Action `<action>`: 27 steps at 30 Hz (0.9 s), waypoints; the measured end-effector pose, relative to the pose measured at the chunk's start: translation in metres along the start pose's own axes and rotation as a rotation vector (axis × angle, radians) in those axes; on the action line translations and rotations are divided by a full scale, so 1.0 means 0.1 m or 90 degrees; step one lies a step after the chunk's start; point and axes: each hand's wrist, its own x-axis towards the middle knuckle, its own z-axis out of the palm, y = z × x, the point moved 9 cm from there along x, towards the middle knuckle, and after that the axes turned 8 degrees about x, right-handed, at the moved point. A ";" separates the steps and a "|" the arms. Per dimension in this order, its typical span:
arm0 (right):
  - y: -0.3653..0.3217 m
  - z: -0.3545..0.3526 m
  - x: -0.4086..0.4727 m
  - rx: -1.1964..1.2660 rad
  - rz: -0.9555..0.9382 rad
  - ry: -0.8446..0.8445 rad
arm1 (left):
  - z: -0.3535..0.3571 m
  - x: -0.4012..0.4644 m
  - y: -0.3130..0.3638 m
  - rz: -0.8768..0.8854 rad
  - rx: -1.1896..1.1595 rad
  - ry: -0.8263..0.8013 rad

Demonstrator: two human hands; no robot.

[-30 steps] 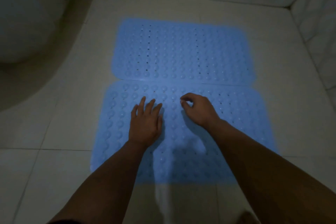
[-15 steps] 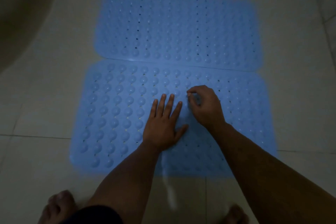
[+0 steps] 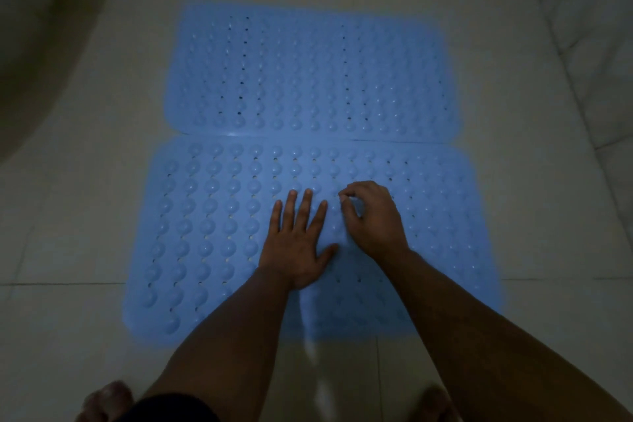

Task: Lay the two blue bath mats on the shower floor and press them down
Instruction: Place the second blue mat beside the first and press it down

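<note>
Two blue bath mats with rows of bumps and small holes lie flat on the pale tiled shower floor (image 3: pixel 534 202), long edges touching. The far mat (image 3: pixel 308 72) is untouched. My left hand (image 3: pixel 294 243) rests palm down with its fingers spread on the middle of the near mat (image 3: pixel 212 223). Just to its right, my right hand (image 3: pixel 373 219) has its fingers curled, the fingertips and thumb down on the same mat. I cannot tell whether it pinches a bump.
A large curved pale fixture (image 3: pixel 34 27) fills the upper left corner. Tiled walls (image 3: pixel 589 10) rise at the back and the right. My bare feet (image 3: pixel 106 401) stand on the floor just in front of the near mat.
My left hand has slid to the right across the near mat and now lies close beside my right hand, which stays curled. The view has tilted down, bringing my feet in.
</note>
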 end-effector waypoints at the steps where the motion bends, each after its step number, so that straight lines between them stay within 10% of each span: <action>1: 0.01 -0.03 -0.04 -0.019 0.013 -0.005 | -0.02 0.00 -0.01 0.004 -0.024 -0.012; 10: 0.33 0.38 -0.64 -0.333 0.045 -0.164 | -0.69 0.09 -0.23 0.043 -0.013 0.255; 27: 0.32 0.42 -0.67 -0.388 0.017 -0.098 | -0.46 0.13 -0.41 0.007 -0.015 0.223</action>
